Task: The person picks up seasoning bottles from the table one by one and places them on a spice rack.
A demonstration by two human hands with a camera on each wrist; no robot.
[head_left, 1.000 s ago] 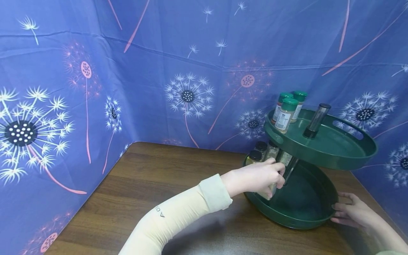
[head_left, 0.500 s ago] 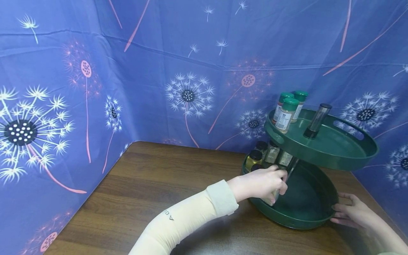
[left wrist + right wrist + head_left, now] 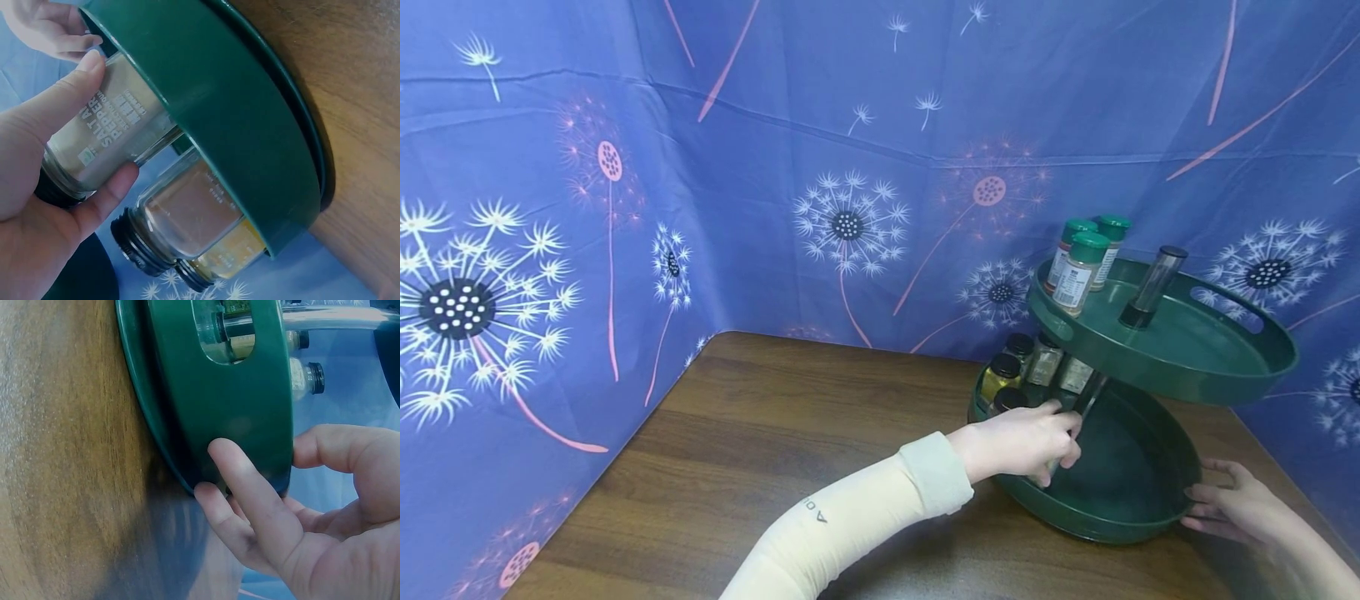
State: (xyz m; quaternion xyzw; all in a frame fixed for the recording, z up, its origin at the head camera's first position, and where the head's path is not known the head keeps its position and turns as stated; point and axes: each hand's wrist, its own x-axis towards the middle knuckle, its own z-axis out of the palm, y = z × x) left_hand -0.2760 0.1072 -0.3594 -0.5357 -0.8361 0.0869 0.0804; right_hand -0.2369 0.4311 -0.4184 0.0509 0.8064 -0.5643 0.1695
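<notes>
My left hand [image 3: 1026, 440] grips a glass spice jar [image 3: 109, 122] with a black lid, its label reading salt and pepper. The jar's base is down inside the lower tray [image 3: 1093, 527] of a green two-tier rack, hidden behind the tray wall in the left wrist view. Beside it in the tray stands a jar of brown powder [image 3: 194, 209], then a jar of yellow spice [image 3: 1000, 379]. At the tray's right side my right hand [image 3: 1243, 504] holds the rim, thumb over the edge and fingers [image 3: 240, 465] against the outer wall.
Above my left hand spreads the rack's upper tray [image 3: 1195, 379], with several green-capped shakers [image 3: 1073, 279] at its left. A clear post [image 3: 1156, 279] joins the tiers. More black-lidded jars [image 3: 1045, 362] stand at the lower tray's back. Blue dandelion cloth [image 3: 850, 125] hangs behind the wooden table [image 3: 760, 442].
My left hand has moved a little down and to the right with the jar, uncovering more jars behind it. My right hand keeps its place on the rim.
</notes>
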